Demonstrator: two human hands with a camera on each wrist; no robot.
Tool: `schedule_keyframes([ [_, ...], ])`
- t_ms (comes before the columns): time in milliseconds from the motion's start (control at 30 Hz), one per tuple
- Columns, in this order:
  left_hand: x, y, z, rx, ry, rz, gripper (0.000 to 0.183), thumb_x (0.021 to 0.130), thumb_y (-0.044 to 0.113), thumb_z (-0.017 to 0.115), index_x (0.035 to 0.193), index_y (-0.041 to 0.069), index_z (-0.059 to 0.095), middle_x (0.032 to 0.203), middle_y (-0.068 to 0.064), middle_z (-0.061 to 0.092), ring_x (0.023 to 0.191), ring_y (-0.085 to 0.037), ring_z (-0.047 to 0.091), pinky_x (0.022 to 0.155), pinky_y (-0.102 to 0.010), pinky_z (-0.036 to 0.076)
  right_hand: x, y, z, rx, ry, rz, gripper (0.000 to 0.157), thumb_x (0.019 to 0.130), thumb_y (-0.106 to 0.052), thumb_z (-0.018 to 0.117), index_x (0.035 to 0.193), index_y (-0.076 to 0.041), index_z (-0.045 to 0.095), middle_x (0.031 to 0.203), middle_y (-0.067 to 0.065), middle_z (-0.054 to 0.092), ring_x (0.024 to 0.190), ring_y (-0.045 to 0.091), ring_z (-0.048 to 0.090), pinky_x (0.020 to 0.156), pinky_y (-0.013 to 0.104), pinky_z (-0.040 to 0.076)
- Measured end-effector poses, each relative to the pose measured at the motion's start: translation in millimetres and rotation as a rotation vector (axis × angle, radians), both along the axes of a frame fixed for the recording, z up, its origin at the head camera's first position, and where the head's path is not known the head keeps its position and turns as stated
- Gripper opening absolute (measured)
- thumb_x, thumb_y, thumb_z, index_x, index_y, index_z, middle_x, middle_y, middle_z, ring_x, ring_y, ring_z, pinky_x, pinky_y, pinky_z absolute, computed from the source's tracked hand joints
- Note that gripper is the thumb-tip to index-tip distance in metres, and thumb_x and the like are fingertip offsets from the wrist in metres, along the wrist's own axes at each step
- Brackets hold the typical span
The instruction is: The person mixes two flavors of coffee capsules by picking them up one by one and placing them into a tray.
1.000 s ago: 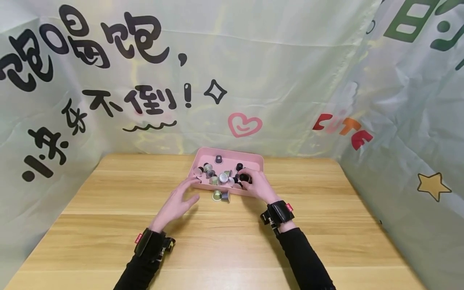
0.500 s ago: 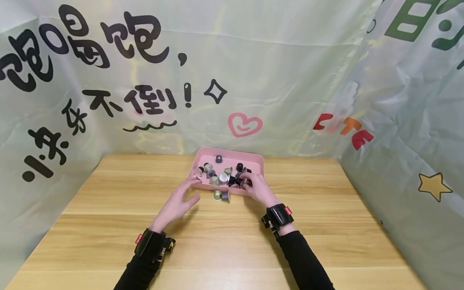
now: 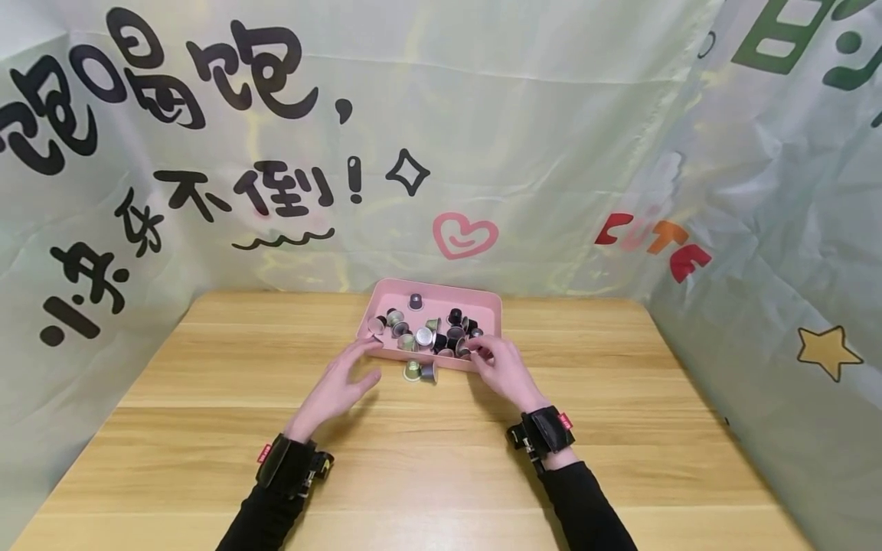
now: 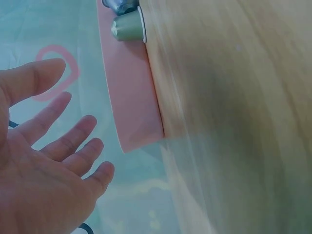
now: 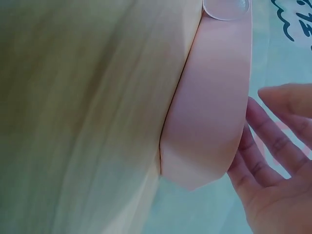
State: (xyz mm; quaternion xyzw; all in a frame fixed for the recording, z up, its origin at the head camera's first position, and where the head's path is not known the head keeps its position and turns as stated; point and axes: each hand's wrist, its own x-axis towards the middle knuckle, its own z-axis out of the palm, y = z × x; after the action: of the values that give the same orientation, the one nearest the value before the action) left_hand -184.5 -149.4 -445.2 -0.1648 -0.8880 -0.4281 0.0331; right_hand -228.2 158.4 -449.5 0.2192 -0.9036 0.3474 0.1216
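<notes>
A pink tray (image 3: pixel 451 295) holds several small coffee capsules, among them a silver-lidded one (image 3: pixel 423 337) and a dark one (image 3: pixel 455 315). My left hand (image 3: pixel 338 386) hovers at the tray's front left corner. Its fingers are spread and slightly bent, with nothing in the palm in the left wrist view. At the front right corner, my right hand (image 3: pixel 506 371) reaches over the rim, fingertips close to the right-hand capsules. In the right wrist view its fingers are loosely bent beside the tray wall (image 5: pixel 209 107), and no capsule shows between them.
Outside the tray, against its front wall, a green capsule (image 3: pixel 413 370) and a purple-grey capsule (image 3: pixel 429 373) lie on the wooden table (image 3: pixel 427 459). A printed cloth (image 3: pixel 537 176) hangs directly behind the tray and along the sides.
My right hand has let go of a dark capsule among the others at the tray's right side, then drawn back toward the front right corner. The left hand has stayed in place.
</notes>
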Motion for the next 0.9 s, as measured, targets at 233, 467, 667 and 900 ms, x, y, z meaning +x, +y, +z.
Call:
schedule_keyframes([
  [233,0.1,1.3,-3.2,0.007,0.016,-0.015,0.054,0.096,0.012,0.064,0.146,0.002,0.047,0.158,-0.026,0.037,0.146,-0.048,0.034,0.118,-0.069,0.026,5.2,4.4,-1.0,0.026,-0.015,0.032,0.026,0.086,0.000,0.070,0.112,-0.001,0.072,0.109,0.016,0.075,0.093,0.027,0.071,0.083,0.043,0.060],
  [467,0.3,1.8,-3.6,0.010,0.010,-0.016,0.054,0.097,0.013,0.064,0.146,0.002,0.047,0.158,-0.026,0.037,0.146,-0.048,0.035,0.118,-0.068,0.026,6.9,5.1,0.2,0.019,-0.019,0.031,0.025,0.087,-0.001,0.070,0.112,-0.002,0.072,0.109,0.016,0.075,0.093,0.027,0.071,0.084,0.042,0.060],
  [667,0.3,2.2,-3.0,0.003,0.030,-0.018,0.054,0.096,0.014,0.064,0.146,0.003,0.047,0.158,-0.025,0.038,0.146,-0.047,0.036,0.118,-0.069,0.026,6.2,5.2,0.4,0.012,-0.018,0.031,0.025,0.087,-0.001,0.070,0.111,-0.002,0.072,0.109,0.016,0.075,0.094,0.028,0.071,0.085,0.044,0.060],
  [900,0.5,6.8,1.5,0.004,0.020,-0.033,0.055,0.096,0.014,0.064,0.147,0.006,0.047,0.159,-0.024,0.037,0.147,-0.047,0.033,0.118,-0.069,0.024,6.0,6.0,-2.8,0.009,-0.017,0.025,0.025,0.087,-0.001,0.070,0.112,-0.003,0.072,0.110,0.016,0.075,0.096,0.028,0.071,0.086,0.043,0.061],
])
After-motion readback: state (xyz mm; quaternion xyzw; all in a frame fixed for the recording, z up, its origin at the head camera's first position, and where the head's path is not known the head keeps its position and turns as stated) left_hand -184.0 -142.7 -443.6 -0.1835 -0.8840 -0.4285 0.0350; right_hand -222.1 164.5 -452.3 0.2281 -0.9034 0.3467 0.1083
